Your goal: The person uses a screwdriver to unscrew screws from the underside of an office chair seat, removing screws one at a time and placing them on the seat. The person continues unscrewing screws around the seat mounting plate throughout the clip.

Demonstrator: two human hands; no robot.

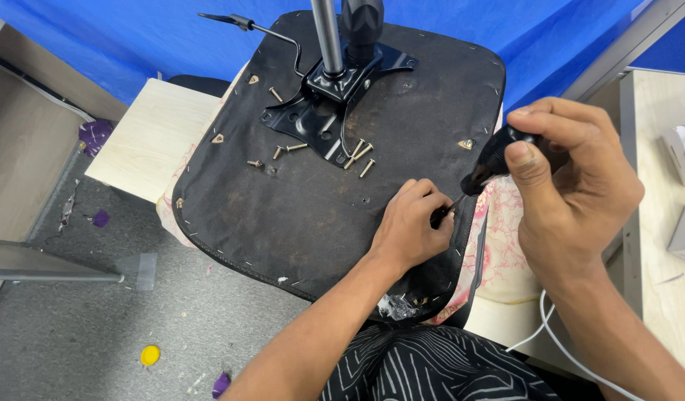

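Observation:
An upturned chair seat with a black fabric underside lies on a light wooden table. A black metal mounting plate with a grey post sits at its far middle. Several loose screws lie on the fabric near the plate. My right hand grips the black handle of a screwdriver, whose tip points down-left at the seat's right edge. My left hand rests on the seat there, fingers pinched around the screwdriver's shaft near the tip.
A blue sheet hangs behind the seat. Floral cloth shows under the seat's right edge. A white cable runs at lower right. White boxes sit on the right table. A yellow cap and purple scraps lie on the grey floor.

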